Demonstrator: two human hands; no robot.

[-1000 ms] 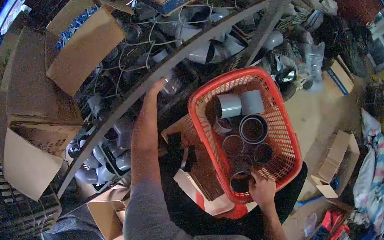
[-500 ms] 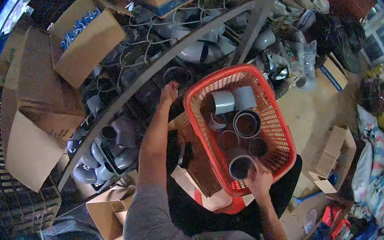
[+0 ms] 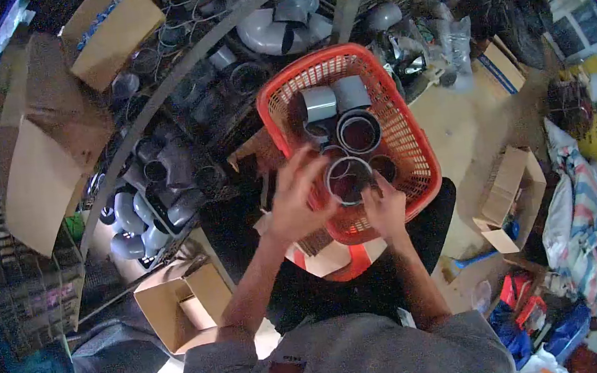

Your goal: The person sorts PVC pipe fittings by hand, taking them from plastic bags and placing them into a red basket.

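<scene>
My right hand (image 3: pixel 387 212) grips the near right rim of a grey pipe fitting (image 3: pixel 334 198), whose round mouth faces up. This fitting is over the near part of a red plastic basket (image 3: pixel 423 165). Just left of it, my left hand (image 3: pixel 294 200) is slightly blurred, with its fingers spread and nothing held. Further inside the basket are several other fittings, including a grey one lying on its side (image 3: pixel 319 103), another beside it (image 3: pixel 352 93), and a round-mouthed one (image 3: pixel 373 120).
Grey elbow fittings (image 3: pixel 127 212) are piled at left, and larger ones (image 3: pixel 259 30) lie beyond the basket. A metal bar (image 3: pixel 186 74) crosses the pile. Open cardboard boxes stand at near left (image 3: pixel 161 309) and right (image 3: pixel 527 186). Striped sacks (image 3: pixel 585 216) lie far right.
My left hand has come back from the dark fitting in the pile to beside the basket, its fingers now spread. My right hand keeps its fitting, now more central. The view has shifted.
</scene>
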